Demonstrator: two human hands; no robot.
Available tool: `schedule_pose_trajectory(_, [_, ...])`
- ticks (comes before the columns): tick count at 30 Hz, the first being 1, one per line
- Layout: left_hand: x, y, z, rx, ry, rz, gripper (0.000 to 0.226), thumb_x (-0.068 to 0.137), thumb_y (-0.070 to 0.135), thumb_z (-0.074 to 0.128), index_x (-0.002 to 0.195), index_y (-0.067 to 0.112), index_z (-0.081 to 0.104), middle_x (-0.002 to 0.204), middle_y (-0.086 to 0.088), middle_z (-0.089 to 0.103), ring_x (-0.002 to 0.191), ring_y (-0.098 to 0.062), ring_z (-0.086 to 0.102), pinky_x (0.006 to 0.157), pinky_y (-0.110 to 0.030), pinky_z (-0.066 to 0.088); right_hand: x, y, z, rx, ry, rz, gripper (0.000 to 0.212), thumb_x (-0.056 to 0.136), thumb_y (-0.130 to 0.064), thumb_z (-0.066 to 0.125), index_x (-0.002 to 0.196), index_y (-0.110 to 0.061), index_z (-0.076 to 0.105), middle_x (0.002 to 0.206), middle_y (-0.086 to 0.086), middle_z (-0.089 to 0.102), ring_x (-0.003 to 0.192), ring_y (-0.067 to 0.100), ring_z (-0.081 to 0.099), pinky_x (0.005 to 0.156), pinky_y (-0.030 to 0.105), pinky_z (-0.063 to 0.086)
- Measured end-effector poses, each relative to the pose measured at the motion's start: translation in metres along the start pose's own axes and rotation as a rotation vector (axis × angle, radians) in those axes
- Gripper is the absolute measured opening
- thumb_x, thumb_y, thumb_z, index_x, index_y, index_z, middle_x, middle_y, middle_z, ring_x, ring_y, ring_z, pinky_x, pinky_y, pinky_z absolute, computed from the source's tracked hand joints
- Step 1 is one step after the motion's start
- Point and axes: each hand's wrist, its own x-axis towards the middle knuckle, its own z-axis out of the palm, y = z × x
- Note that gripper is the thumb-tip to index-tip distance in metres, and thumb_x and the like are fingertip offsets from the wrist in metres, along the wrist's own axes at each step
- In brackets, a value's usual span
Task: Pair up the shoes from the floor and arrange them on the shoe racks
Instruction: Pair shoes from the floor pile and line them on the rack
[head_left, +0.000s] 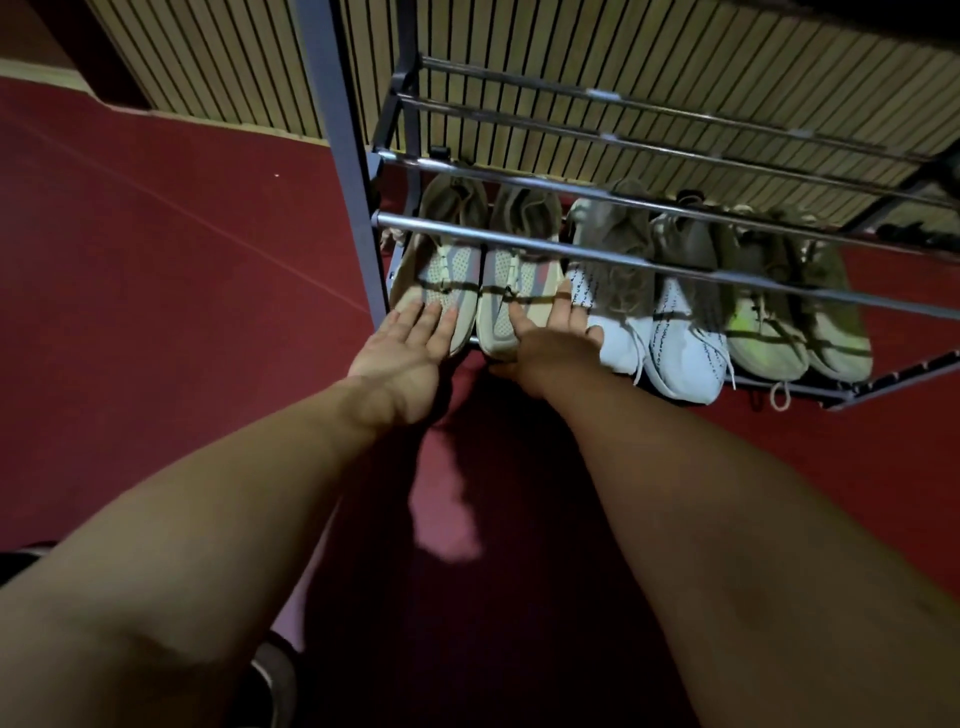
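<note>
On the red floor (182, 260), the shoe rack (343, 156) carries a beige sneaker pair (447, 260) on its lowest shelf, long axes running twelve to six o'clock. The left hand (402, 348) and right hand (550, 343), fingers straight, each press one toe at six o'clock.

Both forearms stretched forward, nearly parallel. The left hand (400, 353) lies flat, fingers straight, slightly spread. The right hand (553, 348), just beside it and in shadow, has fingers extended forward, thumb low, pointing toward the other hand.
</note>
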Motion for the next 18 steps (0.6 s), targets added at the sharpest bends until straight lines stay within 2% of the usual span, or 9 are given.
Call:
schedule_pose_trajectory(2, [-0.011, -0.008, 0.008, -0.047, 0.04, 0.032, 0.077, 0.096, 0.039, 0.038, 0.149, 0.02, -0.014, 0.158, -0.005, -0.013, 0.145, -0.02, -0.017, 0.116, -0.033, -0.009, -0.008, -0.007, 0.005, 0.063, -0.001, 0.042, 0.084, 0.086, -0.066, 0.045, 0.15, -0.035, 0.002, 0.156, 0.017, -0.018, 0.144, 0.033, -0.003, 0.112, 0.046, 0.012])
schedule_pose_trajectory(4, [-0.023, -0.019, 0.019, 0.0, 0.06, 0.06, 0.083, 0.094, 0.038, 0.044, 0.148, 0.023, -0.018, 0.157, -0.007, -0.017, 0.144, -0.024, -0.018, 0.115, -0.035, -0.01, -0.022, -0.014, 0.019, 0.127, 0.047, 0.054, 0.089, 0.086, -0.063, 0.048, 0.15, -0.033, -0.006, 0.155, 0.015, -0.022, 0.145, 0.033, -0.009, 0.112, 0.049, 0.011])
schedule_pose_trajectory(7, [-0.046, -0.042, 0.027, 0.093, 0.015, 0.008, 0.085, 0.093, 0.047, 0.043, 0.147, 0.027, -0.019, 0.156, -0.01, -0.022, 0.143, -0.031, -0.018, 0.115, -0.041, -0.009, -0.053, -0.033, 0.044, 0.265, 0.217, 0.005, 0.092, 0.085, -0.06, 0.052, 0.15, -0.033, -0.008, 0.156, 0.012, -0.021, 0.144, 0.031, -0.013, 0.113, 0.051, 0.006])
schedule_pose_trajectory(9, [-0.065, -0.062, 0.027, 0.141, -0.03, -0.053, 0.083, 0.093, 0.05, 0.04, 0.147, 0.028, -0.019, 0.155, -0.01, -0.023, 0.143, -0.032, -0.019, 0.115, -0.043, -0.009, -0.075, -0.052, 0.059, 0.325, 0.269, -0.058, 0.089, 0.086, -0.059, 0.051, 0.15, -0.032, -0.004, 0.157, 0.011, -0.016, 0.145, 0.029, -0.012, 0.113, 0.048, 0.007])
schedule_pose_trajectory(14, [-0.112, -0.114, 0.036, 0.155, -0.109, -0.233, 0.078, 0.095, 0.053, 0.034, 0.146, 0.031, -0.02, 0.155, -0.008, -0.024, 0.142, -0.031, -0.021, 0.116, -0.045, -0.008, -0.135, -0.109, 0.099, 0.327, 0.032, -0.362, 0.084, 0.086, -0.062, 0.048, 0.151, -0.034, 0.002, 0.158, 0.011, -0.01, 0.145, 0.029, -0.008, 0.114, 0.045, 0.006])
schedule_pose_trajectory(18, [-0.145, -0.131, 0.051, 0.077, -0.14, -0.34, 0.076, 0.096, 0.052, 0.034, 0.146, 0.032, -0.02, 0.155, -0.007, -0.026, 0.142, -0.031, -0.023, 0.116, -0.047, -0.01, -0.181, -0.156, 0.127, 0.179, -0.191, -0.658, 0.098, 0.076, -0.072, 0.052, 0.15, -0.036, -0.002, 0.159, 0.008, -0.01, 0.145, 0.027, -0.01, 0.114, 0.046, 0.001])
